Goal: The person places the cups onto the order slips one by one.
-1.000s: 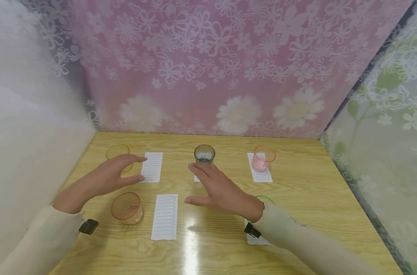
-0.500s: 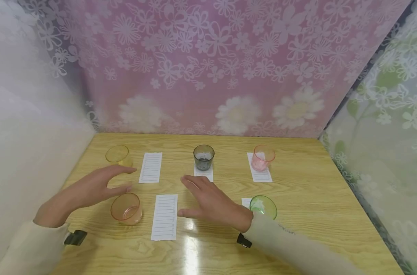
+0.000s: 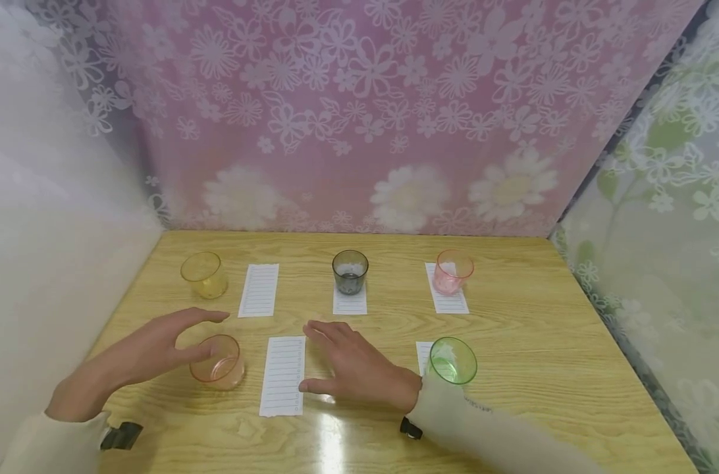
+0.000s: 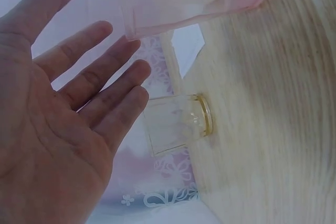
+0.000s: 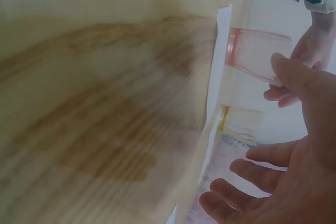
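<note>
My left hand (image 3: 146,352) is beside a clear orange cup (image 3: 232,374), fingers extended and thumb apart. Its thumb overlaps the cup's rim in the head view; I cannot tell whether they touch. In the left wrist view the palm faces the orange cup (image 4: 194,3), and nothing is held. My right hand (image 3: 362,368) hovers over the table beside a lined paper strip (image 3: 279,388), fingers spread and holding nothing. Behind the left hand stands a yellow cup (image 3: 208,283), also visible in the right wrist view as a yellowish cup (image 5: 241,121).
A grey cup (image 3: 350,280) and a pink cup (image 3: 451,280) stand on paper strips at the back. A green cup (image 3: 454,365) is partly behind the right sleeve, near another strip. One more paper strip (image 3: 259,293) lies beside the yellow cup. Floral curtains surround the wooden table (image 3: 549,368).
Both hands have moved back toward the body and slightly left. The left hand has come from in front of the yellow cup down to the orange one. The cups have stayed in place.
</note>
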Demonstrator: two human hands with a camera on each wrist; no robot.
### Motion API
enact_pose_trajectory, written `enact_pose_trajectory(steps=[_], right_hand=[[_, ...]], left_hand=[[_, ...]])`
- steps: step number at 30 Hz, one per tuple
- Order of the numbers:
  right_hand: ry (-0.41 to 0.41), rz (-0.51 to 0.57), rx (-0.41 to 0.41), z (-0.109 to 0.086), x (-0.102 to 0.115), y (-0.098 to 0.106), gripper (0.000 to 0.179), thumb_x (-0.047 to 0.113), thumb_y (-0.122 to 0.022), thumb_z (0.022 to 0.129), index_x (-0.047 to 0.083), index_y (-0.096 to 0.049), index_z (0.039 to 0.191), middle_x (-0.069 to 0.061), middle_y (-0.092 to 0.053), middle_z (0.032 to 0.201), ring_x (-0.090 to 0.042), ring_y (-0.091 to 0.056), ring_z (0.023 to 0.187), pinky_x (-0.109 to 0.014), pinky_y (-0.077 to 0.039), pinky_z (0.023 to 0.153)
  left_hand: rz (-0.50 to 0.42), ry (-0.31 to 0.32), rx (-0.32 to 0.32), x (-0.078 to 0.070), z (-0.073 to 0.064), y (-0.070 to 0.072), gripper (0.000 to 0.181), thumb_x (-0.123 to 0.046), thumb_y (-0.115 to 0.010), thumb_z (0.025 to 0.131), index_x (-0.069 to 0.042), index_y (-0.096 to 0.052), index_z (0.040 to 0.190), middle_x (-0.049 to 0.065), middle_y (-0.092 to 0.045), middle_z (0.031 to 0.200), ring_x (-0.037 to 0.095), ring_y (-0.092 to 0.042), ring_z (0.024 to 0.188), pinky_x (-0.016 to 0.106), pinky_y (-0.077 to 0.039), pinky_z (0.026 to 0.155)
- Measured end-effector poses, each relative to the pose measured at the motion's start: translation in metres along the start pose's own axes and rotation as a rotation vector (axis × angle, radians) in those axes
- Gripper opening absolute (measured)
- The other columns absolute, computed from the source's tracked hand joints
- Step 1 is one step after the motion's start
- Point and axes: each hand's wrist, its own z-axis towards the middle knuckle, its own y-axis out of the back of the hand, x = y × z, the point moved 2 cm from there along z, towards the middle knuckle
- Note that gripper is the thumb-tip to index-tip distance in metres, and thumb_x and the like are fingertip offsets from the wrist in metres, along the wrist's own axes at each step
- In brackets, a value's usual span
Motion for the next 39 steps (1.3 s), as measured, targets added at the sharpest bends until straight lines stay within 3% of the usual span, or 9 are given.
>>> enact_pose_trajectory(steps=[3, 16, 29, 33, 39], right_hand=[[0.011, -0.031, 0.009, 0.001, 0.0, -0.006, 0.091, 0.063, -0.071, 0.101, 0.012, -0.039, 0.17, -0.006, -0.038, 0.176, -0.028, -0.042, 0.158, -0.052, -0.044, 0.126], [0.052, -0.12, 0.037, 0.007, 0.002, -0.021, 0.095, 0.066, -0.068, 0.101, 0.009, -0.035, 0.171, -0.007, -0.037, 0.177, -0.03, -0.04, 0.159, -0.048, -0.045, 0.126], [0.028, -0.19, 0.099, 0.01, 0.003, -0.028, 0.104, 0.073, -0.066, 0.099, 0.012, -0.028, 0.174, -0.002, -0.027, 0.181, -0.037, -0.029, 0.166, -0.053, -0.038, 0.131], [0.003, -0.173, 0.135, 0.01, 0.004, -0.029, 0.105, 0.073, -0.065, 0.099, 0.013, -0.025, 0.175, 0.0, -0.022, 0.183, -0.037, -0.024, 0.168, -0.057, -0.035, 0.132], [0.006, -0.192, 0.158, 0.009, 0.006, -0.029, 0.104, 0.075, -0.061, 0.1, 0.013, -0.024, 0.175, 0.001, -0.021, 0.183, -0.038, -0.023, 0.168, -0.057, -0.033, 0.133]], left_hand=[[-0.013, 0.023, 0.006, 0.002, -0.006, -0.003, 0.058, -0.047, -0.074, 0.104, -0.021, -0.061, 0.155, 0.005, -0.063, 0.157, 0.041, -0.056, 0.147, 0.064, -0.051, 0.112], [-0.088, 0.018, 0.035, 0.008, -0.015, -0.018, 0.073, -0.05, -0.084, 0.095, -0.03, -0.056, 0.159, 0.003, -0.058, 0.162, 0.04, -0.054, 0.149, 0.055, -0.054, 0.11], [-0.137, 0.005, 0.067, 0.013, -0.019, -0.025, 0.086, -0.051, -0.088, 0.09, -0.023, -0.052, 0.163, 0.005, -0.055, 0.165, 0.041, -0.053, 0.149, 0.033, -0.055, 0.107], [-0.144, -0.014, 0.069, 0.014, -0.019, -0.028, 0.09, -0.051, -0.089, 0.09, -0.021, -0.05, 0.165, 0.005, -0.056, 0.164, 0.043, -0.053, 0.149, 0.035, -0.056, 0.108], [-0.121, -0.038, 0.054, 0.015, -0.02, -0.032, 0.091, -0.05, -0.089, 0.089, -0.022, -0.049, 0.165, -0.002, -0.065, 0.153, 0.035, -0.057, 0.144, 0.035, -0.057, 0.106]])
